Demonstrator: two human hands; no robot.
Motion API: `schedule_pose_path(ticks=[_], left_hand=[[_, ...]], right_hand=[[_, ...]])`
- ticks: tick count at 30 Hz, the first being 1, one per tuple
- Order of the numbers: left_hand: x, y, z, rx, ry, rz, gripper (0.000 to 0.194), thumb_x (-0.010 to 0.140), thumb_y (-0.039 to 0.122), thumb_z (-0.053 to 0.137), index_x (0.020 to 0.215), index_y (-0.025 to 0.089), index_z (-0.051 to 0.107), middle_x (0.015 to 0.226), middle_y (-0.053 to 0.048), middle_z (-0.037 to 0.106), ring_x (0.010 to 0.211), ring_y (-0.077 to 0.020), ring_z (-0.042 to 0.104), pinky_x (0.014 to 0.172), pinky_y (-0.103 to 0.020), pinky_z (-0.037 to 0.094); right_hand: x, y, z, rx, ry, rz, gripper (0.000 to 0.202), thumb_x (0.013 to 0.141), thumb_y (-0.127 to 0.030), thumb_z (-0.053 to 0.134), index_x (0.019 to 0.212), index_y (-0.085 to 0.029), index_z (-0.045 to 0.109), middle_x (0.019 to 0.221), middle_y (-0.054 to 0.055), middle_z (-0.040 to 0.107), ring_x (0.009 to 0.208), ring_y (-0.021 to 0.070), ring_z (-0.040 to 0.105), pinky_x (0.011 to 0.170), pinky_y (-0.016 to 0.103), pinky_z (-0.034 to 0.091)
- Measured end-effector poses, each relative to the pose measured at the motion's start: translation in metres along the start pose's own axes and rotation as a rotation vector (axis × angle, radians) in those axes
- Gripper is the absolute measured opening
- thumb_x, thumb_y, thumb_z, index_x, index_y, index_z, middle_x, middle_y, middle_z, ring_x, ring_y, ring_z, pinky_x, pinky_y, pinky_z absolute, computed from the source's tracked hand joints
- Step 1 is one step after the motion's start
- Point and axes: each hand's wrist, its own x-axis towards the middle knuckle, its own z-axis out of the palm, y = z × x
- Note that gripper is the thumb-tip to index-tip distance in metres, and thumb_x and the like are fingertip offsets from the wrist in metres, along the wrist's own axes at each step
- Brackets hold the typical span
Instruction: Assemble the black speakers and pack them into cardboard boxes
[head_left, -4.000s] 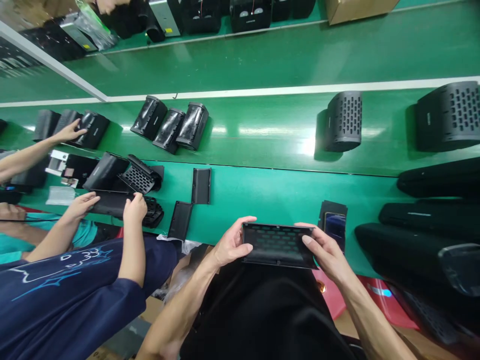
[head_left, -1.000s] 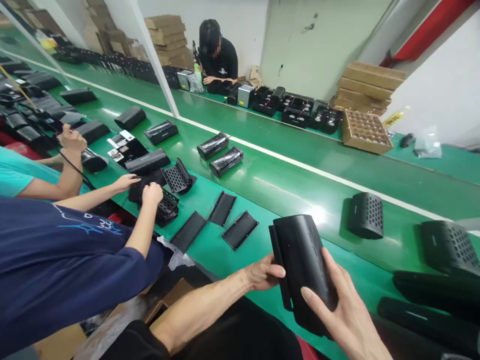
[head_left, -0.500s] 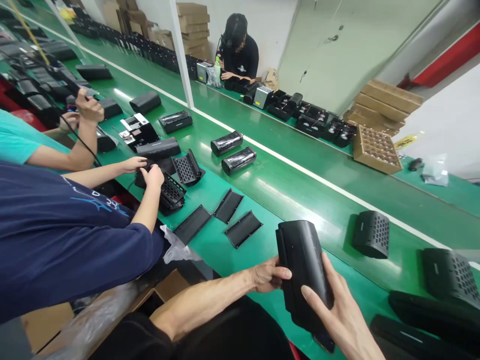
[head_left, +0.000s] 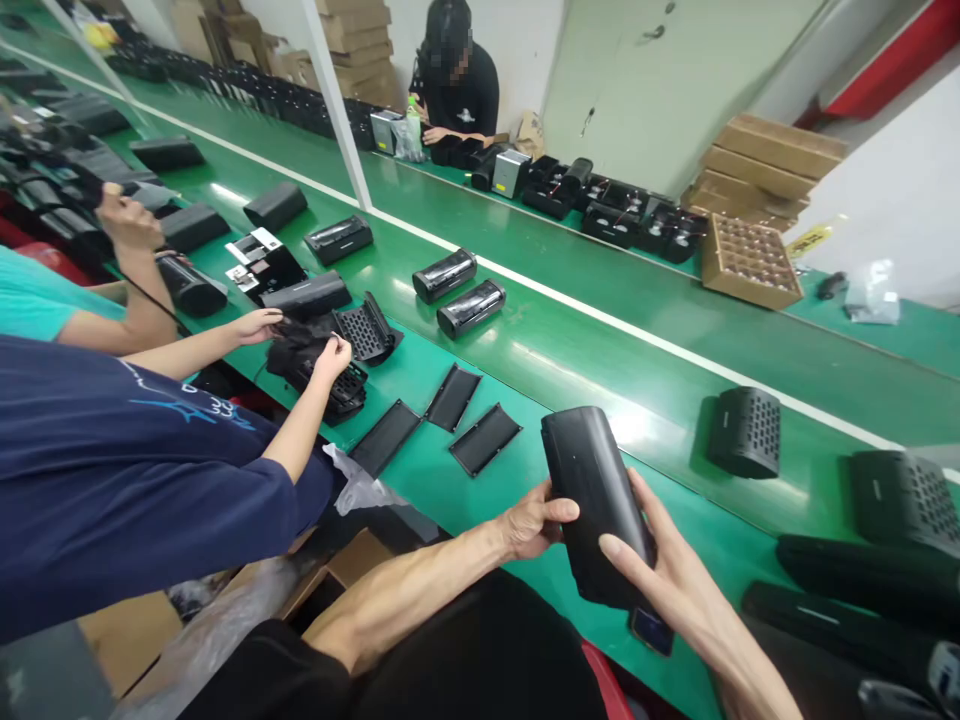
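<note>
Head view, over a green bench (head_left: 427,480): holding a black casing (head_left: 592,490) tilted above the near edge, left hand (head_left: 536,522) clamped on its left side with thumb over the front, right hand (head_left: 679,565) clamped on its lower right side, each apart from the other. Seemingly well along with the held casing, judging by a smooth, closed-looking face toward the camera; impossible to tell about the far side, or about any fastening there. Apparently left over and unfitted, three thin panels (head_left: 486,440) loose on the bench to the left, close together at differing angles. Apparently further along, two casings with rows of holes (head_left: 744,432) on the green belt (head_left: 585,370), well apart from each other. Also on the belt, two shiny casings (head_left: 471,308) side by side. Just under the held casing, a phone (head_left: 651,632), partly covered. At far right, long dark casings (head_left: 840,620), close together. To the left, a co-worker in a navy shirt (head_left: 150,480), with both hands at a heap of dark parts beside a piece with holes (head_left: 367,330). Beyond the belt, another person in black (head_left: 465,90), bent over black boxes (head_left: 454,152).
</note>
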Motion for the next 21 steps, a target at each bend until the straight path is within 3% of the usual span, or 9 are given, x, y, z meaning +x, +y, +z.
schedule_pose_path(ticks=[2,4,6,8,11,15,18,21], left_hand=[[0.001,0.004,0.005,0.004,0.047,0.049,0.053,0.077,0.053,0.08,0.121,0.025,0.072,0.112,0.002,0.077,0.123,-0.0359,0.067,0.095,-0.047,0.053],[0.003,0.003,0.008,0.021,0.108,0.091,0.055,0.076,0.054,0.082,0.123,0.027,0.071,0.116,0.003,0.077,0.123,-0.0368,0.067,0.096,-0.051,0.054],[0.003,0.001,0.007,0.055,0.152,0.115,0.06,0.077,0.055,0.083,0.129,0.03,0.068,0.118,0.002,0.076,0.123,-0.0378,0.068,0.094,-0.053,0.056],[-0.001,0.004,-0.002,0.101,0.147,0.077,0.064,0.078,0.058,0.082,0.134,0.032,0.065,0.116,0.0,0.077,0.12,-0.0393,0.069,0.089,-0.055,0.058],[-0.012,0.024,-0.027,0.176,0.147,0.003,0.075,0.073,0.062,0.085,0.138,0.032,0.065,0.118,-0.003,0.076,0.121,-0.0407,0.067,0.09,-0.055,0.057],[-0.025,0.055,-0.059,0.372,0.084,-0.074,0.118,0.054,0.036,0.101,0.158,0.03,0.046,0.145,-0.009,0.063,0.139,-0.0393,0.054,0.118,-0.051,0.041],[-0.035,0.061,-0.065,0.436,0.005,-0.223,0.124,0.058,0.03,0.098,0.164,0.03,0.035,0.152,-0.012,0.056,0.143,-0.0388,0.049,0.121,-0.05,0.037],[-0.046,0.054,-0.065,0.417,0.006,-0.316,0.12,0.059,0.034,0.097,0.163,0.031,0.035,0.149,-0.012,0.055,0.138,-0.0372,0.052,0.115,-0.047,0.042]], right_hand=[[-0.013,0.004,0.018,0.13,0.16,0.04,0.108,0.081,-0.063,0.077,0.168,-0.032,0.021,0.163,0.017,0.038,0.142,0.0405,0.05,0.107,0.056,0.052],[-0.024,0.006,0.046,0.171,0.407,0.045,0.119,0.074,-0.061,0.083,0.168,-0.03,0.016,0.166,0.019,0.03,0.145,0.0434,0.044,0.11,0.059,0.047],[-0.029,0.005,0.07,0.171,0.592,0.042,0.116,0.072,-0.06,0.084,0.164,-0.026,0.022,0.163,0.02,0.031,0.143,0.0432,0.043,0.113,0.06,0.042],[-0.031,0.007,0.078,0.183,0.663,0.041,0.105,0.071,-0.06,0.084,0.156,-0.023,0.035,0.154,0.019,0.041,0.136,0.0413,0.048,0.111,0.057,0.043],[-0.041,0.022,0.062,0.226,0.509,0.107,0.094,0.068,-0.063,0.084,0.144,-0.024,0.046,0.141,0.014,0.052,0.121,0.0371,0.057,0.101,0.05,0.049],[-0.07,0.05,0.036,0.318,0.239,0.246,0.093,0.067,-0.066,0.083,0.143,-0.026,0.046,0.133,0.012,0.056,0.11,0.0331,0.061,0.093,0.045,0.052],[-0.084,0.06,0.033,0.385,0.132,0.31,0.094,0.07,-0.065,0.082,0.146,-0.026,0.042,0.129,0.013,0.059,0.11,0.0333,0.062,0.094,0.045,0.053],[-0.092,0.059,0.038,0.431,0.041,0.35,0.091,0.074,-0.062,0.082,0.147,-0.027,0.042,0.125,0.012,0.062,0.106,0.0325,0.065,0.092,0.047,0.055]])
